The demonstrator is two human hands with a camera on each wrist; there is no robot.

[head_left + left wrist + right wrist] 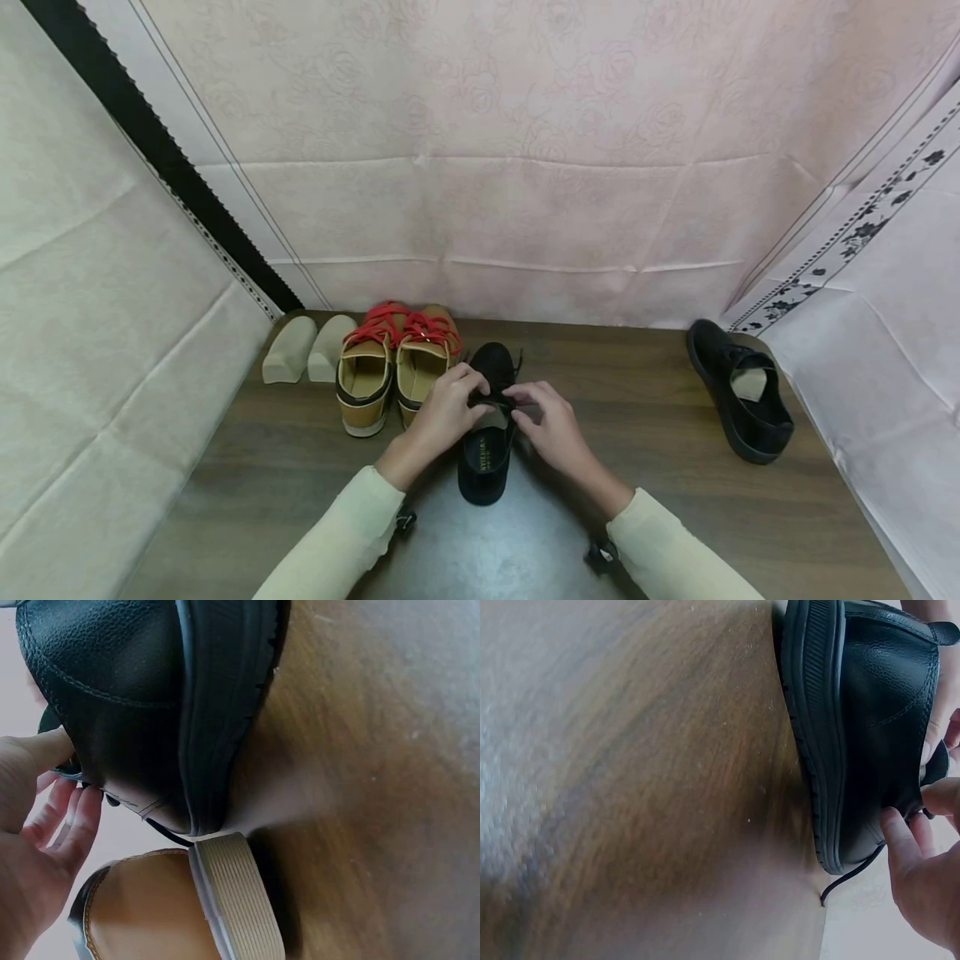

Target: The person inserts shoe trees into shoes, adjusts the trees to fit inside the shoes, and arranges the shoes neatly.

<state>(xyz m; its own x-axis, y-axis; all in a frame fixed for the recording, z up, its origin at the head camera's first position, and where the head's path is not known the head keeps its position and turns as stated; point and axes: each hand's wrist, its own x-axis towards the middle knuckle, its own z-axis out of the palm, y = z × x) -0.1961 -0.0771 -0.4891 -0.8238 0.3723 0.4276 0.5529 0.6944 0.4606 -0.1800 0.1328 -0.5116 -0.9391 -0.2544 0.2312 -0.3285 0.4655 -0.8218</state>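
Note:
A black leather lace-up shoe (483,471) stands on the floor in front of me, toe toward the far wall. At its left side, my left hand (450,404) pinches the edge of the opening near the tongue, thumb over the rim and fingers by the lacing (112,801). From the other side, my right hand (551,421) pinches the lacing edge between thumb and fingers. A dark shoelace (853,876) hangs loose beside the toe. Something pale shows inside the shoe, partly hidden by the hands. The shoe's heel is untouched.
Tan shoes with red laces (363,379) stand close on the left, and beyond them lie two pale shoe-shaped inserts (291,350). Another black shoe (738,400) sits far right with a pale piece inside. Cloth-covered walls (525,233) enclose the wooden floor (622,392).

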